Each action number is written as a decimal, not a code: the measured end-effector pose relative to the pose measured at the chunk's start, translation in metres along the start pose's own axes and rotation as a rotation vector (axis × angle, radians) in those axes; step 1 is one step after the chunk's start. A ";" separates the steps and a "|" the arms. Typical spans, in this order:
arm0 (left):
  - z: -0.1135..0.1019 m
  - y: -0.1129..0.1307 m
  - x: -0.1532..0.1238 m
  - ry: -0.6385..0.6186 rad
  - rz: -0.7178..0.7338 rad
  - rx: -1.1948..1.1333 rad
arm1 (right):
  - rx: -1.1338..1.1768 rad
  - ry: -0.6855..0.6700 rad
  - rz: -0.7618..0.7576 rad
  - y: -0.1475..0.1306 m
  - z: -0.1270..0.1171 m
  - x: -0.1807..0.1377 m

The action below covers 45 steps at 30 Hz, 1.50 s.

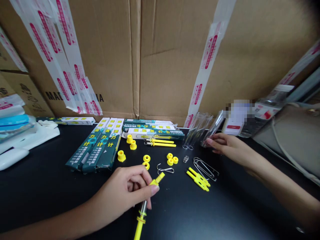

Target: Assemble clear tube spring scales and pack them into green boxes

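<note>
My left hand (125, 188) pinches a spring scale's inner rod (139, 226) between thumb and fingers. It is yellow, with a ridged end poking up past the thumb and a silvery section and yellow collar below the hand. At the far right of the parts, my right hand (227, 146) has its fingers closed on a clear plastic tube (214, 126), which leans upward. More clear tubes (197, 128) stand just left of it. Between the hands lie a wire hook (166, 170), small yellow caps (170, 161), flat yellow strips (199, 180) and long wire hooks (205, 168).
Green-and-white printed boxes (100, 146) lie on the black table (175, 213), against a large cardboard box (170, 66). Yellow rods (162, 144) and flanged yellow bushings (121, 156) sit mid-table. At right are a phone (235, 121), a clear bottle (267, 106) and a bag (290, 133).
</note>
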<state>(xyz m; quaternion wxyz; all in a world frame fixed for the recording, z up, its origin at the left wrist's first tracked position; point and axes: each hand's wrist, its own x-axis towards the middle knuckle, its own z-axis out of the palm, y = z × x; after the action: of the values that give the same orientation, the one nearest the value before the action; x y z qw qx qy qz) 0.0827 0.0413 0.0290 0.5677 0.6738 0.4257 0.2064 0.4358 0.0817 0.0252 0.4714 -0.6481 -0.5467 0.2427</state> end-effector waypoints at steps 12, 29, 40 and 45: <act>-0.001 0.001 0.001 0.006 -0.004 -0.091 | 0.460 0.527 -0.461 -0.084 0.033 -0.063; -0.001 0.002 0.001 0.006 0.002 -0.117 | 0.678 -0.414 0.013 -0.072 0.097 -0.125; -0.001 0.002 0.001 0.061 -0.039 -0.252 | 0.693 -0.571 0.183 -0.074 0.105 -0.119; 0.000 0.003 0.001 0.042 -0.008 -0.243 | 0.603 -0.547 0.154 -0.073 0.107 -0.116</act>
<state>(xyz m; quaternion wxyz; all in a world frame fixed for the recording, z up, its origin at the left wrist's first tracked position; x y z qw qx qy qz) 0.0843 0.0424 0.0312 0.6369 0.5940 0.4119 0.2680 0.2790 0.0071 0.0192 0.4581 -0.4315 -0.5062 0.5897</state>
